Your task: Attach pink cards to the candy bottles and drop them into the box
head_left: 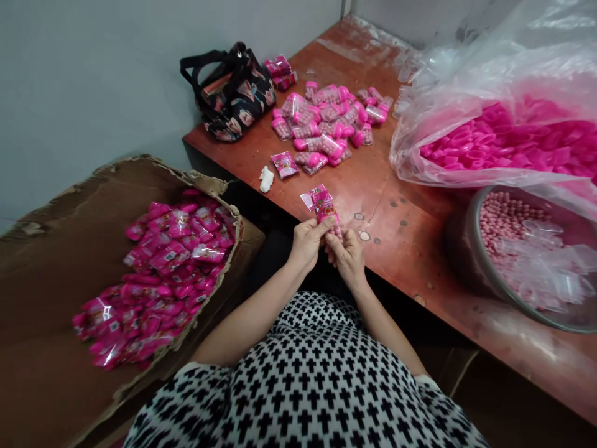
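My left hand [306,241] and my right hand [347,256] meet at the near edge of the reddish table [401,218]. Together they grip a small pink printed packet [321,205] with a little bottle of pink beads inside it; the fingers of both hands are closed on it. Farther back on the table lies a heap of small clear bottles with pink caps [326,124], filled with pink beads. One loose pink packet [284,165] lies in front of the heap.
A torn cardboard box [116,180] at my left holds several finished pink packets [163,274]. A metal bowl [471,261] of pink beads and clear bottles stands at right, a plastic bag of pink caps [504,137] behind it. A dark handbag [233,93] sits at the table's far corner.
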`<state>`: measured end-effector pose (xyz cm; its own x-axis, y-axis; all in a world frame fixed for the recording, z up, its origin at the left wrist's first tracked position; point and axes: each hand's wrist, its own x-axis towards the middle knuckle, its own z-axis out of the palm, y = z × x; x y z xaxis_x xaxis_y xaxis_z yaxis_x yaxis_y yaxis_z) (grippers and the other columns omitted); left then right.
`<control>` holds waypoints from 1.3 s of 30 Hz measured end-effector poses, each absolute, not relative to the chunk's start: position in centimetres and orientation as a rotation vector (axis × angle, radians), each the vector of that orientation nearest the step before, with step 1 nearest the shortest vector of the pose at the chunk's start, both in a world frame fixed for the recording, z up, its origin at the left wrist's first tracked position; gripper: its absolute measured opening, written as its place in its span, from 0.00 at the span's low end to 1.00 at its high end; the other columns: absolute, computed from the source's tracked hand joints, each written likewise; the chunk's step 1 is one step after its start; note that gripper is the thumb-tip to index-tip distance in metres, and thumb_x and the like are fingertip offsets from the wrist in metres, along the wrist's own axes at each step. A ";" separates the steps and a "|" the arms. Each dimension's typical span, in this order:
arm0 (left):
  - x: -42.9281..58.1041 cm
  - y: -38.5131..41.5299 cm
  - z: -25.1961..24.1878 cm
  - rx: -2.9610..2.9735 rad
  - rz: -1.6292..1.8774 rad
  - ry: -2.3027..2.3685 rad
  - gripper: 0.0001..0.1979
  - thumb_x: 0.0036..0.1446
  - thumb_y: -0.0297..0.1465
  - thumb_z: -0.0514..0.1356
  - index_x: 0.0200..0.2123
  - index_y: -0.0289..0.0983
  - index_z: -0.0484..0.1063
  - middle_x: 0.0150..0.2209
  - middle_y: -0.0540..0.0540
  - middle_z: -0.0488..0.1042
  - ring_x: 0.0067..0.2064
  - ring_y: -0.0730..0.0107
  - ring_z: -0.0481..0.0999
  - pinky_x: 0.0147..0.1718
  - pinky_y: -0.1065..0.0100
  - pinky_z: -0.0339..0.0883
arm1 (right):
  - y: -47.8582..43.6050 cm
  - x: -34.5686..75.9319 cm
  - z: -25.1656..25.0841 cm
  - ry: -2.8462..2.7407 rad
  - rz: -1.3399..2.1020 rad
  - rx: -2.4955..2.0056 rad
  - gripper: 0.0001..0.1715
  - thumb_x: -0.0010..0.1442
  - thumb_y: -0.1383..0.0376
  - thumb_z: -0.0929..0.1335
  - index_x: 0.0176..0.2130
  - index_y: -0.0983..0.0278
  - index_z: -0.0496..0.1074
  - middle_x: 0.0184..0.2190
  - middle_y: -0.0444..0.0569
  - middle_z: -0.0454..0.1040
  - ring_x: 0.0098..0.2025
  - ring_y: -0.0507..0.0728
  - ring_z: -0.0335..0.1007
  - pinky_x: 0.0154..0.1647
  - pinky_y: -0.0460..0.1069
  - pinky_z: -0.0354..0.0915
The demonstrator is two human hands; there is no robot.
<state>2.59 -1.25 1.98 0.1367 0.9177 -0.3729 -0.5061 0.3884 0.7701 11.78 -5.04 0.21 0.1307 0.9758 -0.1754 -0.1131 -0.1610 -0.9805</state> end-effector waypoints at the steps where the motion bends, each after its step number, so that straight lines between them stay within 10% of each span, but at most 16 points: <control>1: 2.5 -1.2 1.9 0.546 1.095 0.947 0.18 0.39 0.40 0.69 0.19 0.32 0.68 0.17 0.49 0.69 0.15 0.79 0.63 0.14 0.74 0.56 | -5.1 11.7 0.3 -0.937 1.293 -1.306 0.17 0.53 0.53 0.68 0.34 0.62 0.62 0.18 0.35 0.68 0.13 0.44 0.59 0.09 0.38 0.52; 9: 1.0 -1.5 1.7 0.633 0.947 0.809 0.15 0.41 0.37 0.68 0.21 0.29 0.74 0.21 0.44 0.74 0.21 0.73 0.71 0.23 0.70 0.66 | -5.2 11.3 0.3 -0.605 1.643 -1.025 0.18 0.52 0.52 0.69 0.30 0.63 0.62 0.17 0.38 0.67 0.11 0.45 0.57 0.06 0.39 0.47; 18: 1.1 -0.9 2.7 0.595 1.131 0.873 0.15 0.42 0.38 0.69 0.22 0.31 0.73 0.24 0.44 0.74 0.24 0.74 0.72 0.23 0.72 0.65 | -5.5 11.5 0.4 -0.723 1.506 -1.016 0.17 0.53 0.54 0.69 0.39 0.63 0.68 0.27 0.43 0.74 0.23 0.49 0.71 0.22 0.44 0.71; 27: 1.8 -2.1 2.4 0.544 0.980 0.831 0.16 0.41 0.35 0.69 0.19 0.30 0.68 0.16 0.53 0.63 0.16 0.83 0.59 0.15 0.75 0.52 | -5.3 11.3 0.1 -0.588 1.357 -0.992 0.21 0.46 0.57 0.74 0.33 0.62 0.62 0.19 0.38 0.74 0.17 0.50 0.71 0.16 0.42 0.69; 33: 1.5 -2.5 2.2 0.549 0.902 0.696 0.14 0.44 0.34 0.68 0.19 0.29 0.70 0.17 0.51 0.64 0.20 0.80 0.65 0.22 0.73 0.60 | -4.0 12.0 0.1 -0.612 1.429 -0.989 0.23 0.43 0.56 0.75 0.27 0.61 0.60 0.13 0.36 0.70 0.13 0.49 0.67 0.12 0.40 0.64; 39: -3.1 -3.4 3.7 0.387 1.402 0.739 0.17 0.51 0.41 0.63 0.39 0.36 0.73 0.41 0.43 0.78 0.40 0.65 0.77 0.40 0.64 0.70 | -2.8 11.2 0.9 -0.746 1.551 -0.925 0.20 0.46 0.57 0.74 0.30 0.62 0.62 0.22 0.42 0.77 0.18 0.50 0.71 0.16 0.41 0.67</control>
